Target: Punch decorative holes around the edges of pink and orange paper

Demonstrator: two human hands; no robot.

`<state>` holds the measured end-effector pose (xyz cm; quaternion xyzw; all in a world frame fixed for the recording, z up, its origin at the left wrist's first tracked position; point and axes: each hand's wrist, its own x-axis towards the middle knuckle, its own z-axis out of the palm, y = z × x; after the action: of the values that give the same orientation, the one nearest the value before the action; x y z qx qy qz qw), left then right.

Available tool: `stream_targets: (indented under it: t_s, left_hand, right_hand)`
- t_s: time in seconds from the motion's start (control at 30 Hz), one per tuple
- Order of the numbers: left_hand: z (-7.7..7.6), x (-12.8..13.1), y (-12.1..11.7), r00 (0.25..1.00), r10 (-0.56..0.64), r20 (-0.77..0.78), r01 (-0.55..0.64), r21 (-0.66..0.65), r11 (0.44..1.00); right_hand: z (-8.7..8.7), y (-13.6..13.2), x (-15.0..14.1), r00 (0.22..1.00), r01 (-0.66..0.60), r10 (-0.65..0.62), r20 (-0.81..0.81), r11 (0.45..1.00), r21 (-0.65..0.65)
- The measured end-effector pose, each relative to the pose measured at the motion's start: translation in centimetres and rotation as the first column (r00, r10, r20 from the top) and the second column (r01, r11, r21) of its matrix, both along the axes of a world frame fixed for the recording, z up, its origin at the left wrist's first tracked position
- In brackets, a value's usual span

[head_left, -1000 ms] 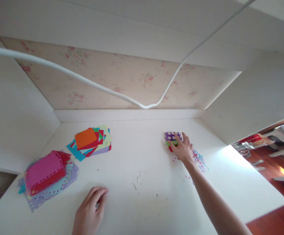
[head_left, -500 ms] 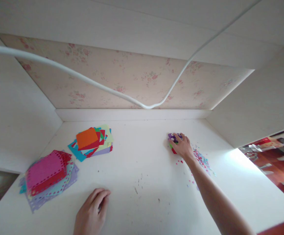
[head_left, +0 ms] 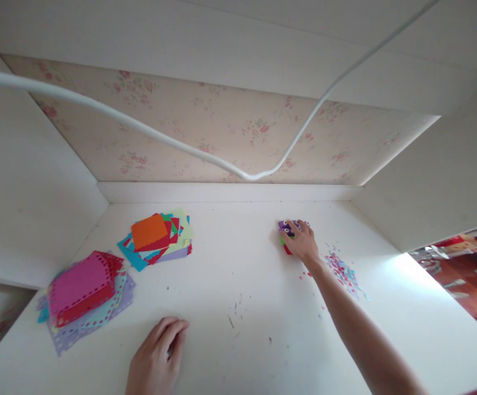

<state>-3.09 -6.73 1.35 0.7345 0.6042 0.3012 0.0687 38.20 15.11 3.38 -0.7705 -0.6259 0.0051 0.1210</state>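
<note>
Toward the back right of the white tabletop (head_left: 230, 247), my right hand (head_left: 303, 242) reaches over a small purple object with round white eye-like spots (head_left: 287, 231). My fingers lie across its top and grip it from above. Green and red parts show at its near left side; the palm hides the rest. Near the front edge my left hand (head_left: 156, 354) rests on the tabletop with its fingers curled in. What may lie inside them is hidden.
Colourful paper bits (head_left: 341, 270) are scattered right of my right forearm. Left, a pile of papers topped with orange (head_left: 148, 231) lies behind hole-edged sheets topped with pink (head_left: 80, 280). A white cable (head_left: 172, 142) hangs across the view. Side panels (head_left: 419, 181) enclose the desk.
My right hand has slid slightly left over the tabletop, and the purple object has moved with it. The left hand keeps its place. The view has shifted a little.
</note>
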Motion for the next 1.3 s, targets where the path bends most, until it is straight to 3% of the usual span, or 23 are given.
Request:
stream_targets:
  t_s: [0.3, 0.6, 0.83, 1.0, 1.3]
  left_hand:
    - [-0.2, 0.0, 0.1, 1.0, -0.007, 0.011, 0.007, 0.006, 1.0]
    - [-0.4, -0.1, 0.2, 1.0, -0.007, 0.02, 0.006, 0.042, 0.999]
    - [-0.1, -0.2, 0.4, 0.999, -0.02, 0.029, 0.018, 0.079, 0.997]
    - [-0.3, -0.1, 0.3, 0.999, -0.038, 0.037, 0.036, 0.045, 0.998]
    - [-0.1, 0.1, 0.2, 0.999, -0.032, 0.03, 0.03, 0.079, 0.996]
  right_hand:
    - [0.2, 2.4, -5.1, 0.998, -0.05, 0.05, -0.03, 0.999, 0.016]
    - [0.6, 5.2, -13.5, 0.991, -0.097, 0.097, -0.095, 0.995, 0.007]
    - [0.4, 7.6, -18.9, 0.988, -0.066, 0.066, -0.14, 0.998, 0.003]
    - [0.4, 8.7, -20.8, 0.986, -0.038, 0.04, -0.162, 0.999, 0.014]
    - [0.8, 9.1, -21.5, 0.984, -0.016, 0.023, -0.175, 0.999, 0.041]
